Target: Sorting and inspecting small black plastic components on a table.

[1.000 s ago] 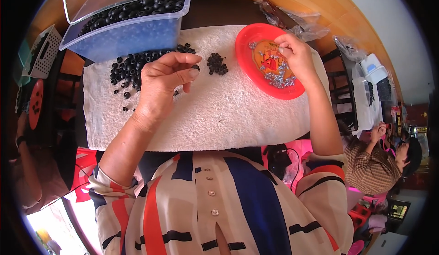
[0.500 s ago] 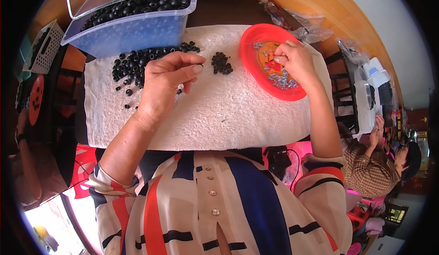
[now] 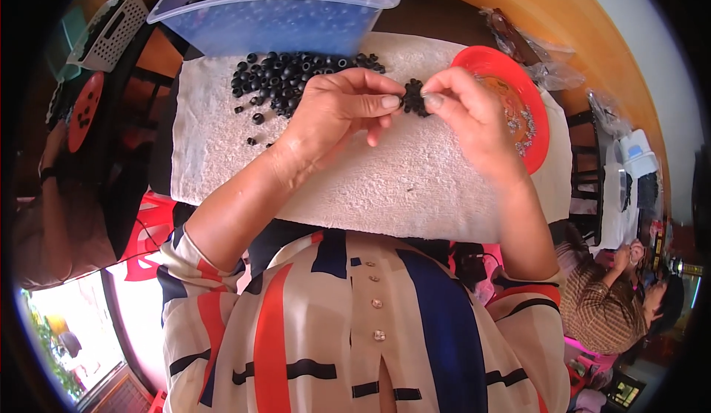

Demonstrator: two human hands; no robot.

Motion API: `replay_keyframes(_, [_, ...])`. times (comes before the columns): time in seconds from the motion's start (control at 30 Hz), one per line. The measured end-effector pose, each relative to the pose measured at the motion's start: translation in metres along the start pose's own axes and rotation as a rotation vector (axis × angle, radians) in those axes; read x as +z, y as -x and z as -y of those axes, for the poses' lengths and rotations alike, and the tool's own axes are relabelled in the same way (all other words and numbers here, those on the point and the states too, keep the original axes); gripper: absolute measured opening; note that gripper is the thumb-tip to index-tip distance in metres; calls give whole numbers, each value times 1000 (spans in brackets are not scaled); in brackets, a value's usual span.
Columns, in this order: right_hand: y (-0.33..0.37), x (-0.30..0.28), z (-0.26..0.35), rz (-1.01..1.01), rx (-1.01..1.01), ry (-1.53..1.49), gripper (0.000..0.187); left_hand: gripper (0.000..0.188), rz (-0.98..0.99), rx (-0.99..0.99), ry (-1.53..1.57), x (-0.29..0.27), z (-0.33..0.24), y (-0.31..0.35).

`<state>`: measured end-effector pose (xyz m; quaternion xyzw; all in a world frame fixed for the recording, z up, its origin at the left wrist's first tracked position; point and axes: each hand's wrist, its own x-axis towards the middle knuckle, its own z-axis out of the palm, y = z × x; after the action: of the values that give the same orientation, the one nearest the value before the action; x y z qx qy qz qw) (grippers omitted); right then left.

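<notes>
My left hand (image 3: 335, 109) is closed in a pinch over the white towel, with a small black piece barely showing at its fingertips. My right hand (image 3: 468, 108) pinches too, its fingertips facing the left ones across a small gap; whatever it holds is too small to make out. Between and behind the fingertips lies a small cluster of black pieces (image 3: 415, 99), partly hidden. A larger pile of round, hollow black parts (image 3: 285, 80) spreads beyond my left hand. To the right, a red plate (image 3: 539, 146) holds small shiny silvery bits, partly covered by my right hand.
A clear bin (image 3: 289, 28) full of black parts stands at the far left of the towel (image 3: 370, 198). Plastic bags (image 3: 552, 74) lie at the far right. Another person (image 3: 603, 302) sits at right; a different person's arm (image 3: 53, 198) shows at left beside a red plate (image 3: 87, 109).
My right hand has left the red plate and come left to meet my left hand's fingertips. The left hand keeps its pinch. The whole view has shifted, so things appear farther right.
</notes>
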<state>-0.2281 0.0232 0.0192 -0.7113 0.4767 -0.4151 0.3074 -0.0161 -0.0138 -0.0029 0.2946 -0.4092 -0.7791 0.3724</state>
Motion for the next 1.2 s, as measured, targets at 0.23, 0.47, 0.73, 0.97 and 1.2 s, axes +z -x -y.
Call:
replay_keyframes(0.23, [-9,18,16,49,-16,45,7,13,-29,39,70,-1,2,-1])
replay_keyframes(0.47, [-6,26,18,-39,118,-184,8,13,-36,62,40,1,0,1])
replay_keyframes(0.73, [-4,32,14,-176,-21,-166,10,13,-41,13,104,-1,-1,-1])
replay_keyframes(0.97, [-5,35,7,-134,-229,38,13,15,-35,19,154,-4,-1,-2])
replay_keyframes(1.2, [-5,35,9,-210,125,-265,17,14,-13,41,162,-5,-3,-3])
